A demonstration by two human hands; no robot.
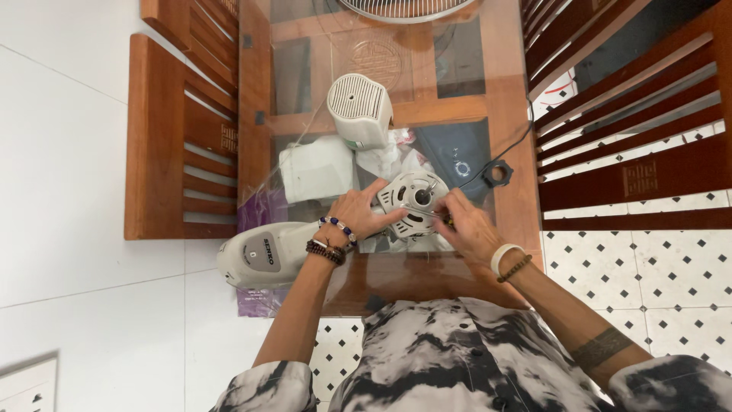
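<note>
A round grey fan motor housing (415,197) with a short shaft lies on the glass table top (488,99). My left hand (364,214) grips its left side and holds it steady. My right hand (467,223) holds a thin screwdriver (428,214) whose tip rests on the housing's lower face. A black power cord (509,149) runs from the motor toward the table's right edge.
A white ribbed motor cover (358,109) stands behind the housing, a white plastic part (316,169) to its left, a grey fan base (263,254) at the near left. A black plastic nut (497,173) lies at the right. Fan grille (404,8) at the far edge; wooden chairs (183,130) flank the table.
</note>
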